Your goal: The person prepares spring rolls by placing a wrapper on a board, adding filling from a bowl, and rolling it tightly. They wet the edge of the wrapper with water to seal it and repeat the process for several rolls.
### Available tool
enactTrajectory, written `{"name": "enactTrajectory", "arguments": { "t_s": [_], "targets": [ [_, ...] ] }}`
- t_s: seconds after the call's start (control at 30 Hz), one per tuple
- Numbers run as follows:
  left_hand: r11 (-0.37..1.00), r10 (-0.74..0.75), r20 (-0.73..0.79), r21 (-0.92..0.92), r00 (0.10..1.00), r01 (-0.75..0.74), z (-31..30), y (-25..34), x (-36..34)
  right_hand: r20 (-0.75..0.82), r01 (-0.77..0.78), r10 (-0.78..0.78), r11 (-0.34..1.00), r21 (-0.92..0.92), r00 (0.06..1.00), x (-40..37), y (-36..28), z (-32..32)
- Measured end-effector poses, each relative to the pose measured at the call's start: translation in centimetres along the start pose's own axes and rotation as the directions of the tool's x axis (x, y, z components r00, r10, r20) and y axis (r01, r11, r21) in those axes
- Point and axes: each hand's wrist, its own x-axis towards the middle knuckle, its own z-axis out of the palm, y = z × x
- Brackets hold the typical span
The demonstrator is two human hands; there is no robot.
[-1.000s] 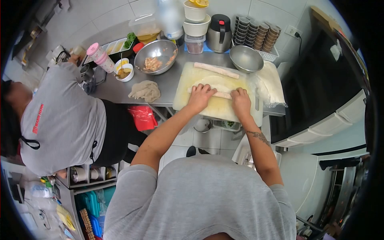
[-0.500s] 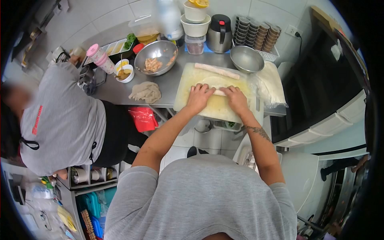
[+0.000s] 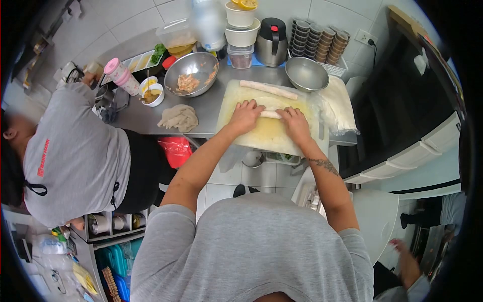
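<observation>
A pale filled dough roll (image 3: 270, 114) lies across the middle of the yellowed white cutting board (image 3: 269, 135). My left hand (image 3: 245, 116) has its fingers curled over the roll's left end, and my right hand (image 3: 294, 124) grips the right end. Between them the middle of the roll shows, with a thin pale wrapper sheet (image 3: 271, 102) spread just behind it. Farther back on the board lies another long roll (image 3: 268, 89), untouched. What sits under my fingertips is hidden.
Behind stand a steel bowl with pinkish filling (image 3: 188, 83), another steel bowl (image 3: 307, 74) and a steel jug (image 3: 271, 43). A cloth (image 3: 178, 118) lies left; a plastic bag of pale sheets (image 3: 338, 106) lies right. A co-worker (image 3: 80, 151) leans over the counter at left.
My hands have shifted slightly apart along the roll, showing more of its middle. At lower right another person's arm has come into view. The whole view has moved a little.
</observation>
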Motion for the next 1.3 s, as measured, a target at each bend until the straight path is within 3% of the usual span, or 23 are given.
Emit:
{"name": "enactTrajectory", "arguments": {
  "t_s": [0.17,0.2,0.3,0.37,0.43,0.5,0.6,0.7,0.8,0.87,0.93,0.97,1.03,1.1,1.17,1.27,1.3],
  "targets": [
    [1.0,0.005,-0.09,-0.027,0.996,-0.007,0.3,0.0,-0.6,0.063,-0.009,0.008,1.0,0.007,0.998,0.6,0.0,0.2],
    [1.0,-0.004,-0.052,-0.031,0.999,0.003,0.3,0.0,-0.5,0.063,-0.007,0.007,1.0,-0.003,0.998,0.8,-0.2,0.2],
    [0.999,-0.013,0.003,-0.044,1.0,0.013,-0.6,0.2,1.2,-0.069,0.103,-0.103,0.995,-0.006,0.992,0.7,-1.6,0.9],
    [0.998,-0.011,-0.016,-0.06,1.0,0.01,-0.9,0.8,3.5,-0.054,0.047,-0.048,0.999,-0.022,0.997,0.5,-2.0,1.7],
    [0.979,0.07,-0.254,-0.169,0.965,-0.115,-0.3,2.7,7.6,-0.06,0.008,-0.01,1.0,-0.026,0.998,0.5,-2.2,1.9],
    [0.952,0.116,-0.22,-0.254,0.969,-0.171,-0.4,5.3,11.7,-0.138,-0.02,0.021,1.0,0.008,0.99,-0.1,-2.7,1.2],
    [0.97,0.16,-0.029,-0.181,0.987,-0.163,0.4,8.2,16.4,-0.172,-0.069,0.069,0.998,0.005,0.983,-0.4,-1.7,0.5],
    [0.99,0.113,0.326,-0.118,0.939,-0.078,3.1,8.2,19.9,-0.162,-0.124,0.131,0.991,0.057,0.978,-1.2,-1.3,-0.8],
    [0.979,0.044,0.15,-0.202,0.988,-0.013,5.3,6.7,21.9,-0.168,-0.253,0.291,0.943,0.218,0.942,-1.9,-0.6,-0.9],
    [0.789,-0.092,0.081,-0.602,0.992,0.123,5.8,4.7,23.4,-0.132,-0.311,0.357,0.908,0.28,0.925,-2.3,-0.1,-1.0],
    [0.476,-0.178,0.185,-0.843,0.967,0.249,1.6,5.1,20.6,-0.066,-0.318,0.347,0.908,0.273,0.936,-2.4,0.0,-1.4],
    [0.288,-0.202,0.233,-0.914,0.951,0.286,-0.5,5.2,19.0,-0.127,-0.279,0.314,0.931,0.235,0.941,-2.4,-0.1,-1.4],
    [0.263,-0.204,0.276,-0.909,0.939,0.324,-1.2,4.3,16.1,-0.259,-0.204,0.235,0.969,0.143,0.937,-2.2,-0.2,-1.3],
    [0.346,-0.134,0.279,-0.886,0.951,0.309,0.0,3.0,12.4,-0.277,-0.142,0.166,0.984,0.107,0.946,-1.8,-0.9,-1.8],
    [0.836,-0.021,0.193,-0.534,0.981,0.123,1.1,3.3,8.1,-0.253,-0.106,0.125,0.99,0.088,0.959,-1.7,-1.3,-1.6],
    [0.996,0.087,0.136,-0.031,0.987,-0.083,0.5,3.5,4.2,-0.187,-0.104,0.115,0.992,0.067,0.976,-1.8,-0.8,-0.8],
    [0.998,0.029,0.118,-0.053,0.993,-0.023,-0.2,3.5,4.0,-0.179,-0.111,0.12,0.992,0.059,0.977,-1.7,-0.9,-0.9]
  ]
}}
